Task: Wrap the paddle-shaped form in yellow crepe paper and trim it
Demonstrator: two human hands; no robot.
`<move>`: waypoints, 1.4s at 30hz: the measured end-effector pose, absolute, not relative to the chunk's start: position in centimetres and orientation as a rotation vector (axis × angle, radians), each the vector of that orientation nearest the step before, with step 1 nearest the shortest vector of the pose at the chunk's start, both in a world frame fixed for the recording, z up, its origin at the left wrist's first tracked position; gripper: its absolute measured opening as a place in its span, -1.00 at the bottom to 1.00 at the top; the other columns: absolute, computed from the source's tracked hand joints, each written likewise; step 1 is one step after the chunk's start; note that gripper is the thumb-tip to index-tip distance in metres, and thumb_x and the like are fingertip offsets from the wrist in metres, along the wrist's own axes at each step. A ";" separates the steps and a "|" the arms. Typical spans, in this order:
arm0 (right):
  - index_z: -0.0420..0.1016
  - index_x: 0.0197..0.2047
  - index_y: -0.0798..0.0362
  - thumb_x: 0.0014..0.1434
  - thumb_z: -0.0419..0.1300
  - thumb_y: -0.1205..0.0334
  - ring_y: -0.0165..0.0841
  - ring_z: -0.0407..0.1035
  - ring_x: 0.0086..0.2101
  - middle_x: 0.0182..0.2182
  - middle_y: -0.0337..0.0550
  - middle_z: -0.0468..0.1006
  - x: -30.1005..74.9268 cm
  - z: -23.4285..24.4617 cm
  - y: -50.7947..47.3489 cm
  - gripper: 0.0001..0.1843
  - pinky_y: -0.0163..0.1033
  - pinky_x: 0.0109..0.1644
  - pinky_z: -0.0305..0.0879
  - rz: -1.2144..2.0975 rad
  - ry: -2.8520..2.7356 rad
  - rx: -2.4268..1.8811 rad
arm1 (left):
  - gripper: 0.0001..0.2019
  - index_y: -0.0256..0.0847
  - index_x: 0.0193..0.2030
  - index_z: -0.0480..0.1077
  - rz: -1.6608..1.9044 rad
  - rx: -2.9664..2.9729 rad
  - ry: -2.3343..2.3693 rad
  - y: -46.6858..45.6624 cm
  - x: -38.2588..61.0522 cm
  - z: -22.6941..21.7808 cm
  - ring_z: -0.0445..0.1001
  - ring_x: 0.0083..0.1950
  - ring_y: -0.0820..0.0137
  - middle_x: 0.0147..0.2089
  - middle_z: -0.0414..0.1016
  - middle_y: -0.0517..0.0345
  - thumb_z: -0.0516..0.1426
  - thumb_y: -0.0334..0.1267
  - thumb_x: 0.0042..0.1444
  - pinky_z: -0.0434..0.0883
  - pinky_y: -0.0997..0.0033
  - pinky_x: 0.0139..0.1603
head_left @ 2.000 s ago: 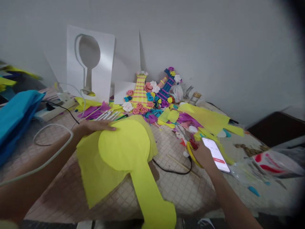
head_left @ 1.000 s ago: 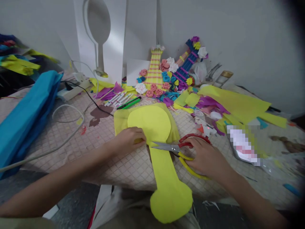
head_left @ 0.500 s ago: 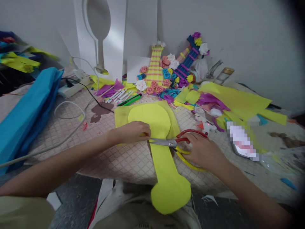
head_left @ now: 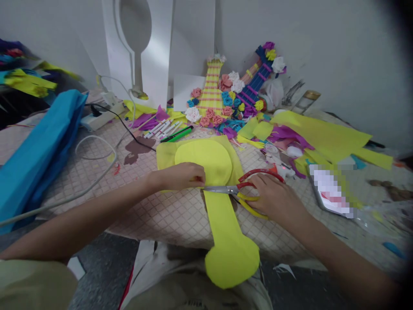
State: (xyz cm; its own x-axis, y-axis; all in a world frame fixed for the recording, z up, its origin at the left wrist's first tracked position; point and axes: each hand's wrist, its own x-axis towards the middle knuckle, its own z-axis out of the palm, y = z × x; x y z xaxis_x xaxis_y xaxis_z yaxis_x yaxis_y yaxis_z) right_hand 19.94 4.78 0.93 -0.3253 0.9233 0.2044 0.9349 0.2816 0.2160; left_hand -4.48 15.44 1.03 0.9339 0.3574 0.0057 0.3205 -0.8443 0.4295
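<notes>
A yellow guitar-shaped paper cutout [head_left: 219, 206] lies on a yellow sheet [head_left: 164, 155] on the table, its long neck hanging over the near edge. My left hand [head_left: 180, 176] is closed, pinching the paper where the round body meets the neck. My right hand [head_left: 274, 196] grips red-and-yellow-handled scissors [head_left: 235, 189], whose blades point left and touch the paper beside my left fingers.
Decorated paper guitars with paper flowers [head_left: 226, 94] lean against the wall. White card with a cut-out shape [head_left: 142, 51] stands behind. Markers [head_left: 164, 129], a power strip and cables [head_left: 97, 120], blue paper [head_left: 35, 150], yellow and purple scraps [head_left: 306, 133] and a phone [head_left: 329, 189] surround the work.
My right hand left the phone, took up the scissors and brought the blades to the paper. My left hand slid from the sheet's far edge to the cutout's neck junction.
</notes>
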 end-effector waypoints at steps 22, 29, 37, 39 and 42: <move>0.33 -0.25 0.09 0.08 0.10 0.10 -0.20 0.33 -0.25 -0.28 -0.02 0.43 19.9 1.7 4.0 -0.76 -0.17 -0.23 0.25 -0.525 -2.608 -1.575 | -0.80 -0.23 -0.29 0.44 0.535 2.632 0.880 10.4 -6.8 -1.6 0.34 -0.25 0.40 -0.29 0.37 0.07 -0.01 -0.30 0.14 0.35 0.39 -0.23; 0.34 -0.23 0.09 0.08 0.13 0.21 -0.23 0.32 -0.30 -0.32 -0.05 0.42 19.4 1.5 2.9 -0.82 -0.21 -0.29 0.19 -0.678 -2.569 -1.583 | -0.80 -0.26 -0.30 0.44 0.569 2.609 0.865 10.4 -6.8 -1.8 0.35 -0.27 0.41 -0.31 0.38 0.05 0.00 -0.31 0.14 0.34 0.42 -0.26; 0.34 -0.29 0.04 0.08 0.13 0.23 -0.28 0.31 -0.36 -0.36 -0.13 0.43 19.3 1.2 2.7 -0.90 -0.24 -0.37 0.12 -0.749 -2.560 -1.552 | -0.79 -0.25 -0.30 0.45 0.615 2.567 0.873 10.4 -6.9 -2.0 0.35 -0.27 0.40 -0.31 0.37 0.06 -0.01 -0.30 0.14 0.34 0.40 -0.26; 0.33 -0.33 0.05 0.08 0.13 0.21 -0.29 0.32 -0.37 -0.39 -0.13 0.43 19.3 1.2 2.8 -0.90 -0.25 -0.38 0.11 -0.718 -2.561 -1.570 | -0.78 -0.25 -0.30 0.45 0.615 2.567 0.875 10.4 -6.9 -2.1 0.35 -0.27 0.40 -0.31 0.37 0.06 -0.01 -0.29 0.15 0.34 0.39 -0.25; 0.30 -0.33 0.07 0.08 0.12 0.13 -0.27 0.33 -0.37 -0.39 -0.10 0.42 19.2 1.0 2.9 -0.82 -0.24 -0.39 0.13 -0.652 -2.538 -1.640 | -0.78 -0.26 -0.29 0.45 0.610 2.570 0.869 10.5 -7.0 -2.3 0.34 -0.26 0.40 -0.30 0.37 0.05 -0.01 -0.28 0.15 0.34 0.39 -0.24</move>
